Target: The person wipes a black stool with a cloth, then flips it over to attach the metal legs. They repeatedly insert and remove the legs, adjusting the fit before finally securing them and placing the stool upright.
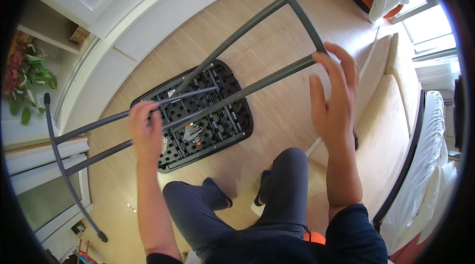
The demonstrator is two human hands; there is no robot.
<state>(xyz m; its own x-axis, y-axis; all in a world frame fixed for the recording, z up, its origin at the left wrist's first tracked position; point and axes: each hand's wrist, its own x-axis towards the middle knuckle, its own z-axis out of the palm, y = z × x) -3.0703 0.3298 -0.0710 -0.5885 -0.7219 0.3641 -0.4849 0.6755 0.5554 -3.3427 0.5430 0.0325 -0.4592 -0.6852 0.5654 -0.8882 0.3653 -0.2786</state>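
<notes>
A black rectangular plastic table top (170,164) lies on the floor in front of my feet, its ribbed, pocketed underside facing up. Grey metal tube legs (277,73) rise from it to both sides, each pair ending in a curved crossbar. Over at the left legs (99,124), my left hand (146,132) is by the tubes; motion smears its fingers, so its grip is unclear. My right hand (337,90) is at the corner where a tube meets the right crossbar (304,19). Its fingers are stretched and apart, with the fingertips at or just beside the metal.
A cream sofa (381,120) stands at the right, near a window (433,26). White cabinets (163,21) curve along the far left, with a leafy plant (32,78) on a shelf. The left crossbar (69,184) reaches close to a glass-fronted cabinet (49,194).
</notes>
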